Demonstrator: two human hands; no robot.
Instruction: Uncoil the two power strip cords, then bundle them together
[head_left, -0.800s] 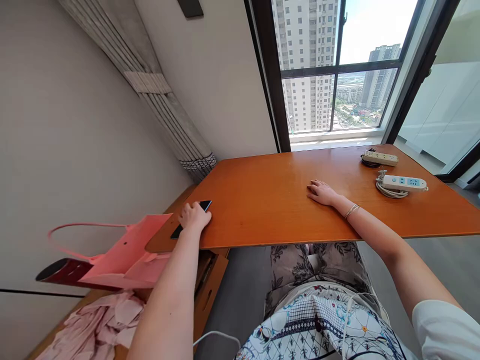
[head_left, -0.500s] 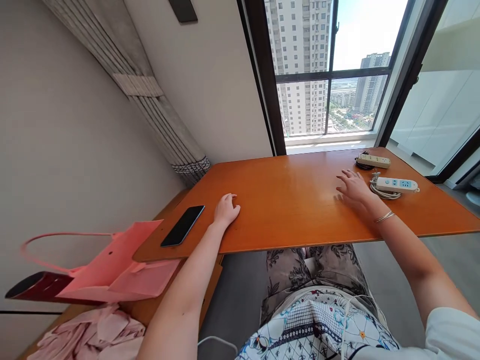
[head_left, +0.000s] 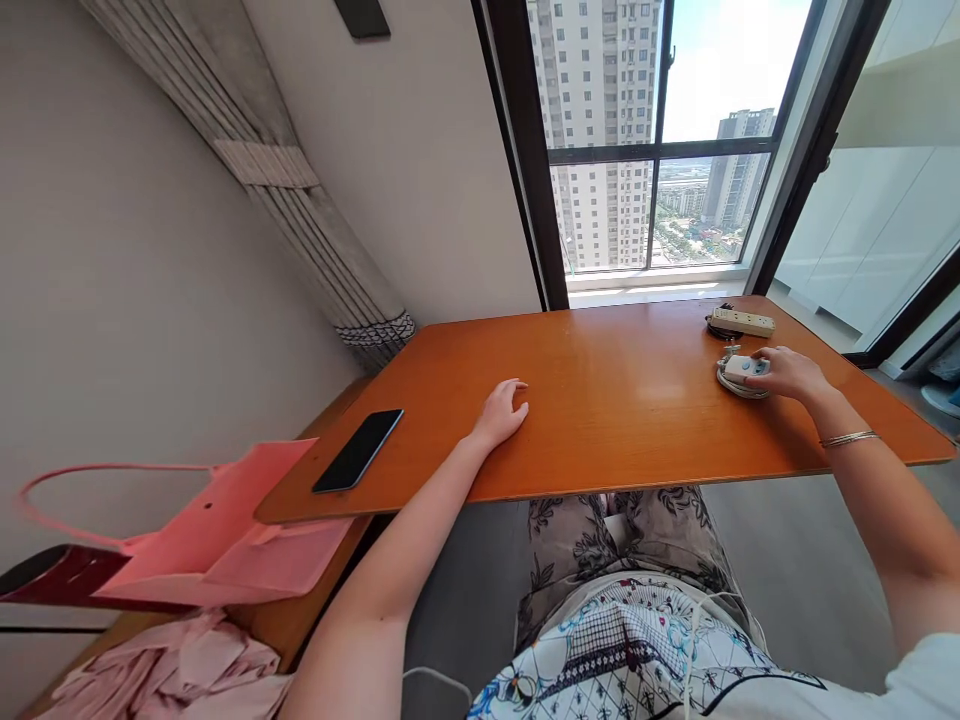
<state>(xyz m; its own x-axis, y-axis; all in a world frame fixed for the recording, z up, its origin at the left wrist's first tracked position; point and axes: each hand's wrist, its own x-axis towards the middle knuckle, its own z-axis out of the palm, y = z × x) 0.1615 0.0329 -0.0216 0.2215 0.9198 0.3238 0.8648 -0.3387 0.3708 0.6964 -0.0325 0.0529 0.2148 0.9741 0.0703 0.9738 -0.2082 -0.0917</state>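
Right hand (head_left: 789, 373) at the far right of the tabletop (head_left: 600, 400): its grip is closed on the white power strip (head_left: 742, 368), thumb on the near side, fingers over the top. The hand covers the strip's right end, so the full finger contact cannot be read from this angle. The strip's pale cord (head_left: 735, 387) lies coiled against it, on the near-left side. Beyond it, near the back edge, sits a beige power strip (head_left: 742, 321) with a dark cord (head_left: 721, 331) beside it; no contact with the hand. Left hand (head_left: 501, 415) over the middle-left of the tabletop, grip slack and empty, fingers loosely curled, thumb apart. Dark phone (head_left: 358, 451) lies flat near the left end, set at a slant, well apart from the left hand. Pink bag (head_left: 217, 520) and crumpled pink cloth (head_left: 172, 670) at lower left.
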